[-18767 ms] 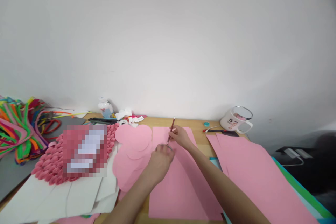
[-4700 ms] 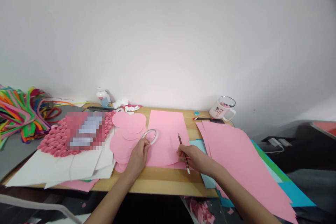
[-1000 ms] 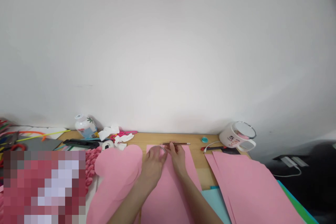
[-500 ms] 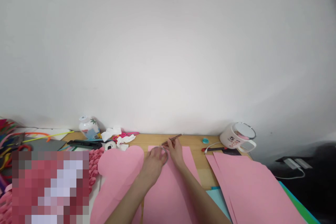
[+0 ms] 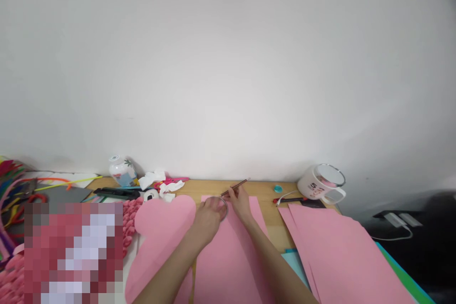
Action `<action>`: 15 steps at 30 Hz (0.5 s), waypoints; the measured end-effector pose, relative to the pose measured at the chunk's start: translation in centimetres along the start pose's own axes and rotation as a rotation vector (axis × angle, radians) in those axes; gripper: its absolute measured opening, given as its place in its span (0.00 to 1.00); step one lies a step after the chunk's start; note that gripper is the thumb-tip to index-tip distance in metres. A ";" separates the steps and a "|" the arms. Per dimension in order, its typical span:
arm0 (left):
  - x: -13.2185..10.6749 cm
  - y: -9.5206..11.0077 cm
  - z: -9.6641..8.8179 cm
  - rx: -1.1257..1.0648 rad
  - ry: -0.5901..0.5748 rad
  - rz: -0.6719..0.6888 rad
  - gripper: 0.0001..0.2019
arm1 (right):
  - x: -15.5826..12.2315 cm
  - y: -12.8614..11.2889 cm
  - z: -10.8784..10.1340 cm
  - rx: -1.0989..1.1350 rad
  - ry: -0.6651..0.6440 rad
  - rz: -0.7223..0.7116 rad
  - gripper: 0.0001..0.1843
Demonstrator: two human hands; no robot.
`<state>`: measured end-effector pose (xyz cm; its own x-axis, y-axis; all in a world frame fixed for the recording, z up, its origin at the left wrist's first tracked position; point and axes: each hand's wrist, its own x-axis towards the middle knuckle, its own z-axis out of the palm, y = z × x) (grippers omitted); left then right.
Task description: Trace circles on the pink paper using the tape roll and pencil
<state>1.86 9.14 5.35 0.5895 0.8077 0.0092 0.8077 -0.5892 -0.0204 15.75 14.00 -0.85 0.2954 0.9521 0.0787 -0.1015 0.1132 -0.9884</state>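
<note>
On a pink sheet of paper, my left hand presses a round, see-through disc with a grey rim, its fingers bent over the disc near the sheet's far edge. A slim dark pencil is pinched in my right hand, tilted up to the right, its lower end close to the disc's rim. Beside my left forearm lies a pink paper shape with rounded lobes. My fingers hide part of the disc.
A white mug and a stack of pink sheets are at right. A small teal round piece lies near the wall. Leftward are a white jar, crumpled tissue, pink scissors, a black cutter and a pink braided item.
The view has shifted slightly. My right hand and the pencil have moved a little along the disc's rim; my left hand stays on the disc.
</note>
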 end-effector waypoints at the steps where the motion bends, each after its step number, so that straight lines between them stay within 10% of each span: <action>1: 0.0 0.0 -0.1 0.000 -0.013 0.000 0.22 | -0.2 -0.1 -0.2 -0.005 0.007 0.003 0.18; 15: 0.4 -0.1 -1.7 -0.017 -0.116 0.011 0.22 | -5.5 -0.9 -3.3 -0.097 0.144 0.069 0.15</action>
<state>2.04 9.45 7.01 0.5936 0.7977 -0.1062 0.8021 -0.5972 -0.0025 17.39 7.67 -0.79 0.4250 0.9052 -0.0020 -0.0358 0.0146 -0.9993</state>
